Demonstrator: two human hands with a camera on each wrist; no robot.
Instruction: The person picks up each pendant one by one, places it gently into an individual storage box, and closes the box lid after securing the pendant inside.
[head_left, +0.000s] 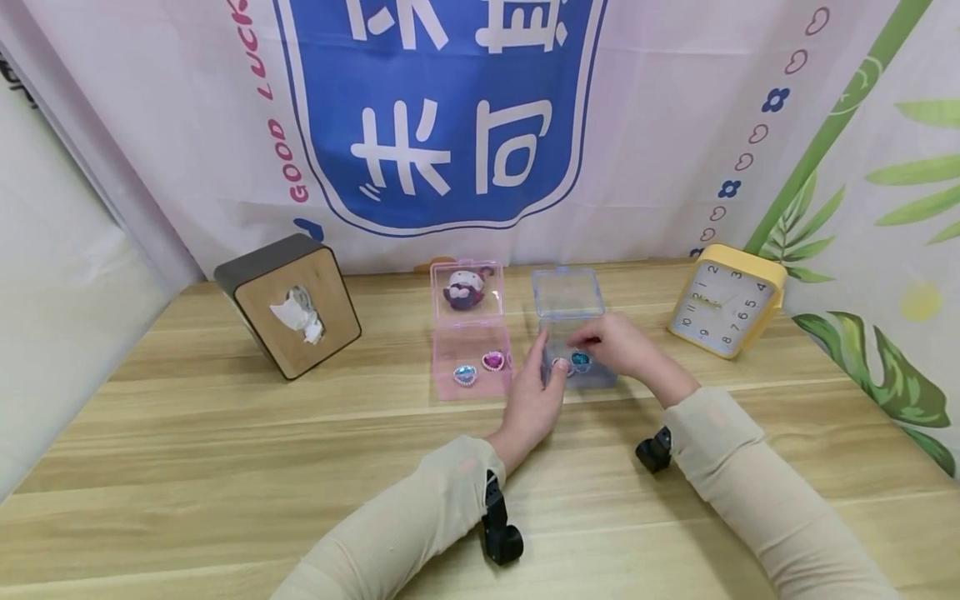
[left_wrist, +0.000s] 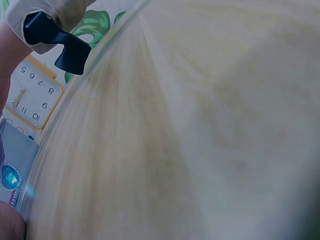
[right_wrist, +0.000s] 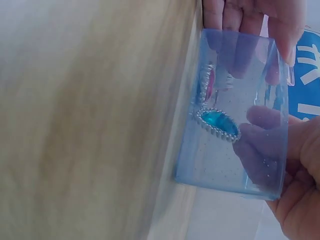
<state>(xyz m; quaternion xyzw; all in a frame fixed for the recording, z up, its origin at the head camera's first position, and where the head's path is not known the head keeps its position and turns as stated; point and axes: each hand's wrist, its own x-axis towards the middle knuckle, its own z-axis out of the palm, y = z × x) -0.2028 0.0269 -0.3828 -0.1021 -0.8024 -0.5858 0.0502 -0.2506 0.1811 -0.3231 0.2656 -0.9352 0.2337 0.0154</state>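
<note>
A clear blue plastic box stands with its lid raised. My left hand grips the box's left side, thumb at the front. Reaching in from the right, my right hand has its fingertips at the upper end of a teal jewel with a beaded silver rim, and seems to pinch it. The jewel tilts inside the box. Beside it lies a pink jewel, seen through the wall. To the left, an open pink box holds a light-blue jewel and a magenta jewel.
A small dark-purple and white figure shows at the pink box's lid. A wood-faced tissue box stands left, a yellow clock right. Behind the table hangs a printed curtain.
</note>
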